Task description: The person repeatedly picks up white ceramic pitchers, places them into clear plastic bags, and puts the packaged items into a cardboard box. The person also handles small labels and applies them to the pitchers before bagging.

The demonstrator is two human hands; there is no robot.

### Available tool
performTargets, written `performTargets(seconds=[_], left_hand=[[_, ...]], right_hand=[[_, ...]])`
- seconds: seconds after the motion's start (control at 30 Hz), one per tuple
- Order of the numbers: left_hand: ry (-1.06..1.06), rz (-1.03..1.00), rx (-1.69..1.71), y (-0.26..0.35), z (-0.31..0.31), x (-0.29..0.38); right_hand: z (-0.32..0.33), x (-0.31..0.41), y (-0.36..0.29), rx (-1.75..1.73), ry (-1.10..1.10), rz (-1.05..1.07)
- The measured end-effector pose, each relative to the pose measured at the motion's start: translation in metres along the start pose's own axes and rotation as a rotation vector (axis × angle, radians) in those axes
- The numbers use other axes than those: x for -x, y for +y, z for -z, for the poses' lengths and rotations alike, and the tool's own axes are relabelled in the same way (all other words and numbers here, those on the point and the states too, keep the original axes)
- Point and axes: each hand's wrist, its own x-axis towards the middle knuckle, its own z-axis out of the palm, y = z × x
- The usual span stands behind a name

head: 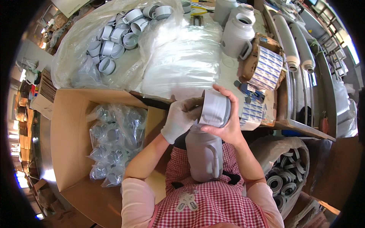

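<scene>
My right hand [228,125], bare, grips a grey plastic cup [214,109] with a handle, thumb at its lower side and fingers over its far end. The cup is tilted on its side. My left hand [184,116], in a light knit glove, has its fingertips at the cup's left opening; the tips are hidden, so its grasp is unclear. Just below, a grey jug [201,155] with a side handle stands upright against my checked apron. More grey cups [118,34] lie in clear plastic on the table at the upper left.
At left, an open cardboard box [70,136] holds bagged items [112,156]. Plastic film [182,62] covers the table's middle. Grey jugs [238,34], a box of labels [266,67] and yellow-handled pliers [201,10] lie beyond. A bag of ring-shaped parts [275,183] sits at right.
</scene>
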Motion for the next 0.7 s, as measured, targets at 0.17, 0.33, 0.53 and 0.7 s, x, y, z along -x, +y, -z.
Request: performTargets(seconds=[0.17,0.33,0.53,0.7], left_hand=[[0.221,0.027,0.031,-0.081,-0.023,0.023],[0.009,0.061,0.255,-0.164,-0.069,0.052],[0.021,0.039,0.248,-0.136,-0.088,0.052],[0.076,-0.016,0.225,-0.137,-0.093,0.053]], right_hand=[[0.067,0.024,-0.021,0.453,0.007,-0.132],[0.075,0.048,0.014,0.103,-0.338,-0.383],[0.047,0.094,0.031,-0.469,-0.089,-0.722],[0.033,0.111,0.043,-0.424,0.067,-0.709]])
